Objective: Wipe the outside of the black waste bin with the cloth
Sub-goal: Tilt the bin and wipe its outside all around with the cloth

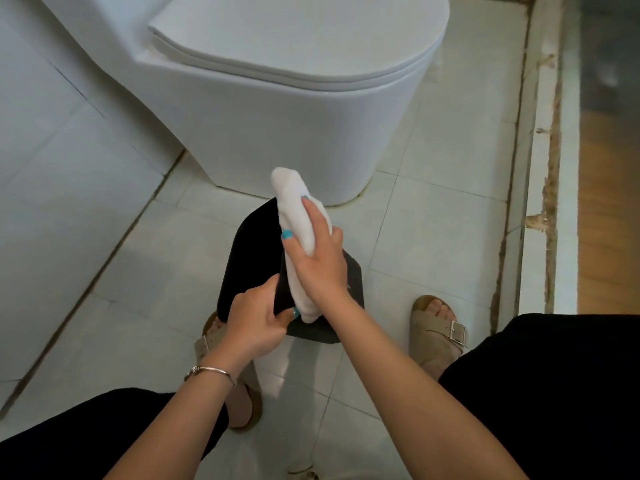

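Right hand (317, 261) holds the folded white cloth (299, 216), fingers laid along it and thumb tucked round the near side, pressing it against the black waste bin (249, 254). Left hand (259, 315) is clamped on the bin's near end, thumb on top and fingers curled under the edge. The bin is tipped over and held just above the tiled floor (433, 237), in front of the closed white toilet (277, 98) and between the person's sandalled feet (438, 334).

The main risk, as I judge it, is the one-handed hold: a hard push from the cloth could twist the smooth bin out of the left hand's grip and drop it onto the tiles or the toes beneath. The cloth's loose far end sticks out past the bin, so it could bunch or slip and leave a strip unwiped. A careless swing could also knock the bin against the toilet base.

Whether the bin holds anything I cannot tell: its opening is not visible from here.
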`<state>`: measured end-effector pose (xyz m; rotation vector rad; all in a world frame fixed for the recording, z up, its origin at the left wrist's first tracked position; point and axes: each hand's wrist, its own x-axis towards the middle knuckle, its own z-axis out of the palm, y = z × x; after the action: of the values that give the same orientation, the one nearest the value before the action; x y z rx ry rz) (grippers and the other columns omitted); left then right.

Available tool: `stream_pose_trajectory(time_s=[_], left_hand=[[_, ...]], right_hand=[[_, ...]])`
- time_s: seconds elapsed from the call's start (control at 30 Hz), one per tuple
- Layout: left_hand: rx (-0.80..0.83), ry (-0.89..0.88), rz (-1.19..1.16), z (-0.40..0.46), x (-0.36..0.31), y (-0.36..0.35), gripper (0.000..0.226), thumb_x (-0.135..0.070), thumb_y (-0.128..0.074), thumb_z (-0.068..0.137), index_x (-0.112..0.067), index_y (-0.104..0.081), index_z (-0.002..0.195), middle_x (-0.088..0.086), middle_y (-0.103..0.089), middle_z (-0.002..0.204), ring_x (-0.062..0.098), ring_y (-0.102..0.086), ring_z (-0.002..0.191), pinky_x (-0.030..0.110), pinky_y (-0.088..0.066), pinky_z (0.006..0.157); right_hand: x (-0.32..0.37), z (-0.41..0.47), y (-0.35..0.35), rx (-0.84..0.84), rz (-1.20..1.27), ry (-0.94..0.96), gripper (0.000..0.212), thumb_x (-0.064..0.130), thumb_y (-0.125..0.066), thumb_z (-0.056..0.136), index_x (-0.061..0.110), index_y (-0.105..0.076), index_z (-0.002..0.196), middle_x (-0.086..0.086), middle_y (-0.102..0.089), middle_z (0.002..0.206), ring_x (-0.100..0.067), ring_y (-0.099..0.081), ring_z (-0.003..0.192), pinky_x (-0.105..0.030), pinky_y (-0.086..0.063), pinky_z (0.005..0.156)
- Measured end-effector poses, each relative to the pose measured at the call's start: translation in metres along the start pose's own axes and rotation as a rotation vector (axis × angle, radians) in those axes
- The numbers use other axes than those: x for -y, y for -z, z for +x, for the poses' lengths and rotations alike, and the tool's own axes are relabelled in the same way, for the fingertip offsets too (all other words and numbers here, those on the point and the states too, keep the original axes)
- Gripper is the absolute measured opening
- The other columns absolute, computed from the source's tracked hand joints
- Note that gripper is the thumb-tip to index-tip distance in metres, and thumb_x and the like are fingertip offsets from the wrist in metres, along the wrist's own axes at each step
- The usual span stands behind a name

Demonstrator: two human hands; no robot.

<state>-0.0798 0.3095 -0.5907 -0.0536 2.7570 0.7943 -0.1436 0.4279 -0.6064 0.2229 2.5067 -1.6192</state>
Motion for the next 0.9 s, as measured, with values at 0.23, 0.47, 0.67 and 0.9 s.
stream_pose_trajectory(time_s=[0.23,0.47,0.67,0.9], left_hand=[[-0.009,0.033,-0.042,-0.003,0.004,0.000,0.049,-0.027,-0.073,0.084,-0.019,-0.054,0.129,0.001,-0.068,0.113,0.026,-0.063,0.107,0.032,-0.049,0.089],[0.016,0.025,-0.033,-0.001,-0.002,0.001,0.049,-0.028,-0.072,0.086,-0.019,-0.052,0.129,-0.001,-0.066,0.114,0.023,-0.061,0.109,0.032,-0.049,0.091],[0.022,-0.006,0.015,0.000,-0.004,0.000,0.048,-0.028,-0.072,0.087,-0.017,-0.050,0.128,0.003,-0.068,0.112,0.025,-0.063,0.105,0.034,-0.051,0.087],[0.017,0.014,-0.025,-0.003,0.002,-0.002,0.048,-0.029,-0.072,0.086,-0.018,-0.052,0.129,0.001,-0.068,0.112,0.025,-0.063,0.105,0.037,-0.051,0.090]], right_hand=[[-0.014,0.014,0.001,-0.058,0.018,-0.033,0.056,0.046,-0.059,0.091,0.046,-0.030,0.138,0.002,-0.029,0.139,-0.026,-0.056,0.105,-0.035,-0.045,0.084],[-0.021,0.005,-0.002,-0.077,0.099,-0.081,0.070,0.043,-0.065,0.086,0.051,-0.026,0.144,0.000,-0.015,0.144,-0.030,-0.034,0.129,-0.032,-0.036,0.100],[-0.012,-0.004,-0.003,-0.079,0.037,0.026,0.066,0.035,-0.056,0.096,0.045,-0.021,0.150,-0.003,-0.024,0.144,-0.013,-0.040,0.105,-0.020,-0.035,0.086],[-0.027,0.001,-0.007,-0.115,-0.024,0.071,0.062,0.031,-0.052,0.097,0.048,-0.021,0.148,-0.003,-0.027,0.141,-0.021,-0.050,0.106,-0.026,-0.044,0.085]])
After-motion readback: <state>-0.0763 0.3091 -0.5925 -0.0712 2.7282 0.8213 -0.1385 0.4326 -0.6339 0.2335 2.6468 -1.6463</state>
